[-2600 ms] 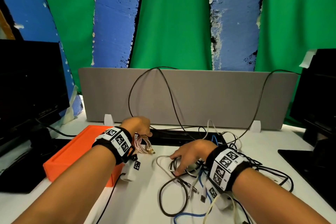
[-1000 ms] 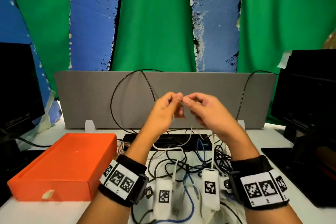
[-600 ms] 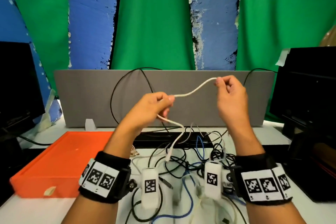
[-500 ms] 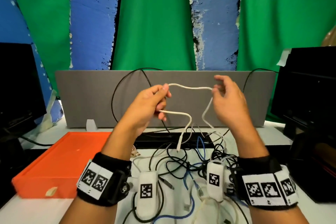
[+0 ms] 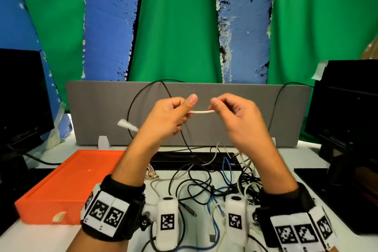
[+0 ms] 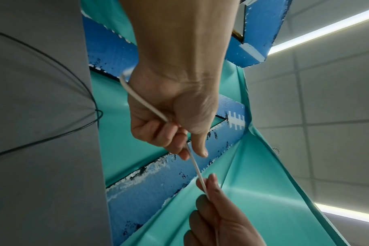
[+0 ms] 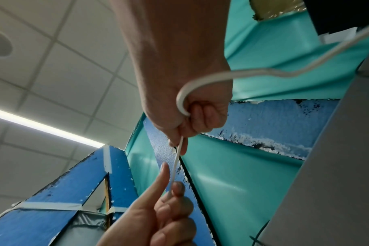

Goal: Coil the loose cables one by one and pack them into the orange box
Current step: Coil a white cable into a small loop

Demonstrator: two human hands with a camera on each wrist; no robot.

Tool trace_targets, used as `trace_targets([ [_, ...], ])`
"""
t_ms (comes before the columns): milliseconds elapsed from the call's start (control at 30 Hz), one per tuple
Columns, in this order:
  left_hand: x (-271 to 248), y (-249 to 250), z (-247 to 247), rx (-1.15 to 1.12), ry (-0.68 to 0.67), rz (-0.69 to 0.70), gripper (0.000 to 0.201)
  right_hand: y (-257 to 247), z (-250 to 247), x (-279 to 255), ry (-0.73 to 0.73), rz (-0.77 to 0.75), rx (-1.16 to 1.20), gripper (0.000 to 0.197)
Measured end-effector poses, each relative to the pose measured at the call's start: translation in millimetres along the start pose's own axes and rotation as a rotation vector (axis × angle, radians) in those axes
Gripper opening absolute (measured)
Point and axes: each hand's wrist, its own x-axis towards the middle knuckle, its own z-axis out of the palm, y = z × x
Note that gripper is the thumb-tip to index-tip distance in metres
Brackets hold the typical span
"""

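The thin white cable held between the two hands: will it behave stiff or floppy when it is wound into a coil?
Probably floppy: the thin white cable curls into a tight hook behind the right hand. Between right hand and left hand it runs straight, probably only from tension. It looks light; its white plug end sticks out sideways without drooping.

On our white table (image 5: 286, 161) lie the orange box (image 5: 67, 186), tangled loose cables (image 5: 206, 188) and a black power strip (image 5: 194, 159).

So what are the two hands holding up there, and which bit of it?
Both pinch one thin white cable. The left hand grips it near its white plug end; the right hand pinches it a little further along, with a short stretch between them.
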Motion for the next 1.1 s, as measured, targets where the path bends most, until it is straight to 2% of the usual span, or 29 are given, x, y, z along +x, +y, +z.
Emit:
trace_targets([
  [167, -0.2, -6.8, -6.5, 0.175, -0.204, -0.005, 0.033, 16.1, -20.1, 7.9, 0.273, 0.132, -0.069, 0.027],
  [233, -2.4, -4.2, -7.3, 0.153, -0.238, -0.003, 0.034, 21.0, -26.9, 8.5, 0.317, 0.167, -0.188, 0.028],
  [367, -3.4, -1.4, 2.3, 0.112, -0.203, -0.012, 0.036, 7.7, -19.5, 4.4, 0.226, 0.088, -0.622, 0.028],
  [467, -2.5, -1.3, 10.4, 0.043, -0.178, -0.036, 0.037, -17.9, -4.4, -5.7, 0.051, -0.038, -0.672, 0.032],
  [567, -3.8, 2.6, 10.8, -0.077, -0.174, -0.082, 0.036, -23.2, 9.6, -9.2, -0.102, -0.080, -0.732, 0.033],
  [667, -3.7, 4.3, 3.7, -0.365, -0.241, -0.145, 0.037, -12.9, 13.4, -6.2, -0.139, -0.082, -0.557, 0.026],
  [800, 1.2, 5.7, -9.1, -0.827, -0.306, -0.175, 0.040, 12.0, 10.9, -1.6, -0.103, 0.018, -0.267, 0.015],
  [900, 0.5, 6.8, -13.5, -0.927, -0.304, -0.095, 0.043, 16.5, 9.7, -1.0, -0.189, 0.048, -0.207, 0.019],
  [1000, -1.1, 9.5, -10.2, -0.995, -0.263, -0.037, 0.044, 10.7, 12.2, -1.8, -0.227, 0.009, -0.160, 0.027],
  [1100, 0.1, 13.7, -8.1, -1.090, -0.120, 0.040, 0.043, 7.5, 14.8, -2.6, -0.189, -0.016, -0.114, 0.027],
])
